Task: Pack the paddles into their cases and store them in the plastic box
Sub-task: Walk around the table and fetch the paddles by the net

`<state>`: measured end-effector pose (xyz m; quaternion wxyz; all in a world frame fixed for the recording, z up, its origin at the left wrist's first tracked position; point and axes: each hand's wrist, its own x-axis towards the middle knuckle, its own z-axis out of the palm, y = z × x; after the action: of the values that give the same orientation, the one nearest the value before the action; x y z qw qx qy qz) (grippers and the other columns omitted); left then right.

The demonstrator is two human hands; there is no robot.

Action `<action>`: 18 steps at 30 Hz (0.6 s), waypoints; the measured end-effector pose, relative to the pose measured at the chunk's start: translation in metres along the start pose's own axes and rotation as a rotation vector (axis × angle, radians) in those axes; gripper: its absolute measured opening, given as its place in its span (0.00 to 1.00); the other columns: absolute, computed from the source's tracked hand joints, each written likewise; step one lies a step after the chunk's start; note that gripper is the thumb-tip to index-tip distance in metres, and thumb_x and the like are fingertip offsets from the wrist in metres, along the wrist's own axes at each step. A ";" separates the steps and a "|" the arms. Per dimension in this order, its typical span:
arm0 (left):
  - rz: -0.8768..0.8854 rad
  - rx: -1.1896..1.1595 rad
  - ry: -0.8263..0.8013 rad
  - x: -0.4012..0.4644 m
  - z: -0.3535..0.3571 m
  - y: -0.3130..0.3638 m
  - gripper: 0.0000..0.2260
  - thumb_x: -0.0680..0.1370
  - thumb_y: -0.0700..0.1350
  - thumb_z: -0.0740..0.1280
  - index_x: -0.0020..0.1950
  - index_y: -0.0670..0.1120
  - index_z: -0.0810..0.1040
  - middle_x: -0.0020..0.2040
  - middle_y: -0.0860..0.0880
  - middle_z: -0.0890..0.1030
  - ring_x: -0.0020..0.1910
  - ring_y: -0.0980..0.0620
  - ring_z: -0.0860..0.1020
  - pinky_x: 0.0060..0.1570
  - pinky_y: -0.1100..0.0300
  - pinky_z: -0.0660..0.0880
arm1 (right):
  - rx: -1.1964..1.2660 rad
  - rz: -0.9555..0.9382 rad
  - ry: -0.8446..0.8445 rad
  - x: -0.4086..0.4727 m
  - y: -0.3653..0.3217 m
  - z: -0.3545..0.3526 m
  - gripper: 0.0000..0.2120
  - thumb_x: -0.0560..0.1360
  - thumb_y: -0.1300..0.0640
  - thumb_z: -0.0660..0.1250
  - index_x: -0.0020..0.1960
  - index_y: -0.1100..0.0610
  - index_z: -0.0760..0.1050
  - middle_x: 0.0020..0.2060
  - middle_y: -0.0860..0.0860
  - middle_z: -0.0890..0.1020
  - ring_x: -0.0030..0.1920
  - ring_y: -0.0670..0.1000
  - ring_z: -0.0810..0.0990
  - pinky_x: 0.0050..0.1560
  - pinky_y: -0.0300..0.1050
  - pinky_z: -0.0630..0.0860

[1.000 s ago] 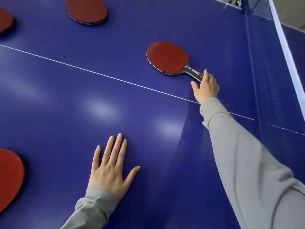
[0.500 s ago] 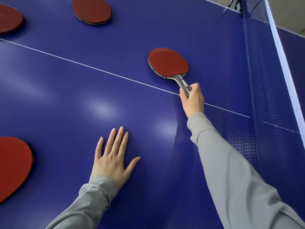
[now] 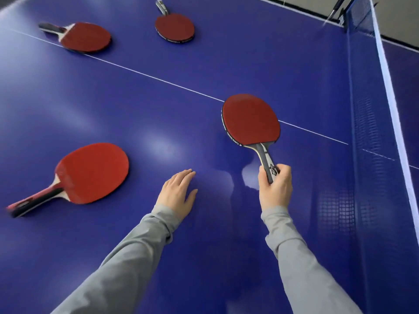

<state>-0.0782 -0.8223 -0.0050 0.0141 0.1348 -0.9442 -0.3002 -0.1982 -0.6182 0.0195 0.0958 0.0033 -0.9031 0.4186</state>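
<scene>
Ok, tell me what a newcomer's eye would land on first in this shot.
First, the red paddle held by its handle in the right hand, right of centre. Then three more red paddles lying on the blue table: one near left, two at the far end. The left hand rests on the table, and the net runs along the right edge.

I see open blue desk between the near paddle and the two far paddles; the net walls off the right.
</scene>
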 end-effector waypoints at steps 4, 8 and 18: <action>-0.040 0.021 0.140 -0.075 -0.046 -0.048 0.18 0.75 0.44 0.66 0.62 0.38 0.76 0.61 0.41 0.78 0.59 0.39 0.77 0.57 0.46 0.73 | 0.025 0.053 -0.009 -0.069 -0.012 -0.007 0.13 0.73 0.57 0.68 0.48 0.65 0.69 0.40 0.58 0.77 0.38 0.58 0.74 0.38 0.45 0.67; -0.142 0.104 0.281 -0.118 -0.096 -0.114 0.26 0.72 0.55 0.62 0.62 0.38 0.76 0.58 0.40 0.78 0.57 0.38 0.76 0.53 0.43 0.73 | 0.003 0.109 0.020 -0.133 -0.026 -0.003 0.12 0.73 0.58 0.69 0.47 0.63 0.69 0.37 0.52 0.74 0.36 0.58 0.74 0.35 0.47 0.69; -0.489 0.032 0.185 -0.127 -0.166 -0.245 0.32 0.66 0.50 0.77 0.66 0.42 0.71 0.58 0.39 0.74 0.60 0.37 0.69 0.61 0.44 0.65 | -0.068 0.213 0.125 -0.235 -0.059 0.008 0.13 0.73 0.58 0.69 0.47 0.64 0.68 0.38 0.57 0.77 0.35 0.56 0.74 0.35 0.48 0.70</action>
<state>0.1225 -1.0745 -0.0018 0.0254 0.3860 -0.8830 -0.2659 0.0366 -0.6799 0.0175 0.1068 -0.1221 -0.9044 0.3948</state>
